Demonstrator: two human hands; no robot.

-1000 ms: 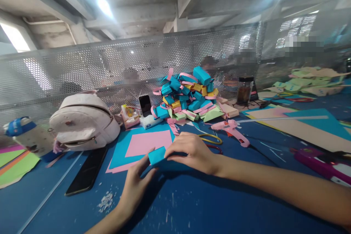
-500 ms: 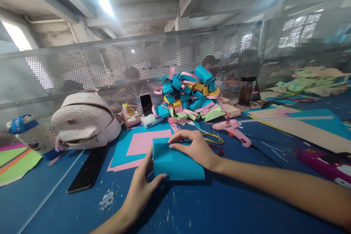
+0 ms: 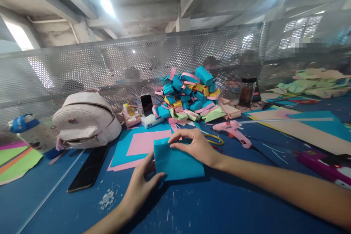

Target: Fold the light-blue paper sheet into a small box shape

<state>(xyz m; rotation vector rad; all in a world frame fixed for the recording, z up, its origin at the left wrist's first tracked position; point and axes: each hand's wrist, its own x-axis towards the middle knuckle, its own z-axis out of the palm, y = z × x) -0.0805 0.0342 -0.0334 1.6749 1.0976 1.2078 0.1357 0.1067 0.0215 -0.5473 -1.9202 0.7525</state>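
Observation:
A folded piece of blue paper (image 3: 179,162) stands on the table in front of me, its near face creased and leaning. My left hand (image 3: 145,177) grips its left side, with the thumb on the front and the other fingers partly hidden behind. At the top edge, my right hand (image 3: 196,146) pinches the paper between thumb and fingers. Behind it lie flat sheets of pink paper (image 3: 148,142) and blue paper (image 3: 120,153). A pink glue gun (image 3: 233,129) with a long glue stick rests to the right, and yellow-handled scissors (image 3: 215,139) lie partly hidden behind my right hand.
Folded paper pieces form a heap (image 3: 189,97) at the back. To the left are a white backpack (image 3: 87,120), a bottle (image 3: 33,135) and a black phone (image 3: 89,170). White scraps (image 3: 108,199) lie nearby. A purple object (image 3: 318,162) sits at right, before a perforated metal screen (image 3: 104,58).
The blue paper's front has become flatter and more tilted, its rounded lower fold pressed in. Both hands keep nearly the same places on it.

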